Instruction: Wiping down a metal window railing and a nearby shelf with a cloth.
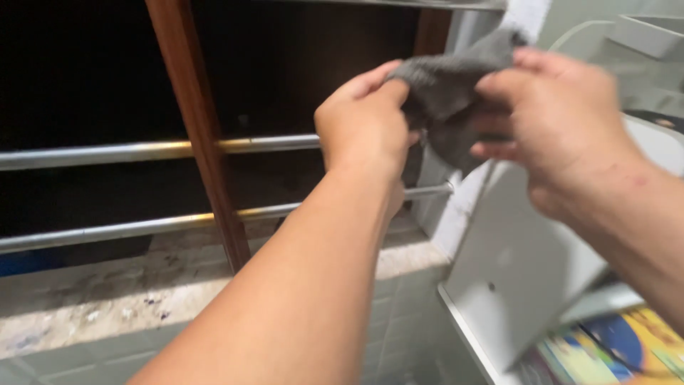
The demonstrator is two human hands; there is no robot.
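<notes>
Nearest the lens, the left forearm rises from the lower edge of the view to the left hand (pixel 365 125), which is closed in a fist on one end of a grey cloth (pixel 445 89). That cloth, a small towel-like rag, is held in mid-air at about window height, bunched and stretched between both hands, touching nothing else that can be seen. On the other end, the right hand (pixel 563 117) pinches the fabric, its fingers (pixel 499 85) curled over the upper fold and the lower ones tucked beneath; both grips appear firm, with no slack hanging free apart from a short fold below. Judged from this posture, the rag is being gathered or refolded in hand; no wiping contact with any surface is under way, and nothing shows which surfaces have been treated. Behind the cloth stand a dark window opening, two horizontal metal bars (pixel 142 151) and a reddish-brown wooden upright (pixel 203 135). Below them runs a speckled stone sill (pixel 107 299), visibly soiled with dark specks, over pale green wall tiles (pixel 399 321). To the right, a white panel (pixel 513 264) leans near a white shelf edge, with colourful printed packaging (pixel 627 346) lying just beside it.
</notes>
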